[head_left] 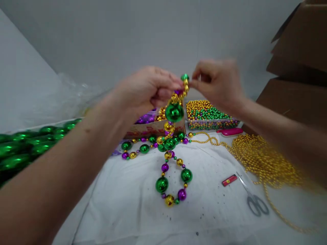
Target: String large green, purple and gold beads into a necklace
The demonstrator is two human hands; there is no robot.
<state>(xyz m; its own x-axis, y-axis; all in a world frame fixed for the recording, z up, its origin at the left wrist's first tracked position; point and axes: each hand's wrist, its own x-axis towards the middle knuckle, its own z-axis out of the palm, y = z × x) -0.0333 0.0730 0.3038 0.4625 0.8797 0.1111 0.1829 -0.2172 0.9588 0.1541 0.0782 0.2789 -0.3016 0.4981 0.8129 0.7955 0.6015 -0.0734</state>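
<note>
My left hand (146, 90) is closed around the upper part of a bead necklace (173, 114) of green, gold and purple balls, held up above the table. Opposite it, my right hand (217, 85) pinches the top end of the same strand, by a small green bead (184, 77); this hand is blurred by motion. The strand hangs down from both hands, and its lower loop (173, 183) lies on the white cloth (127, 204).
A pile of thin gold bead strands (263, 160) lies at the right, with scissors (255, 200), a small red lighter (229, 180) and a pink tool (231, 131). Trays of loose beads (206, 114) stand behind. Large green balls (28, 146) fill the left. Cardboard boxes (298, 58) stand at right.
</note>
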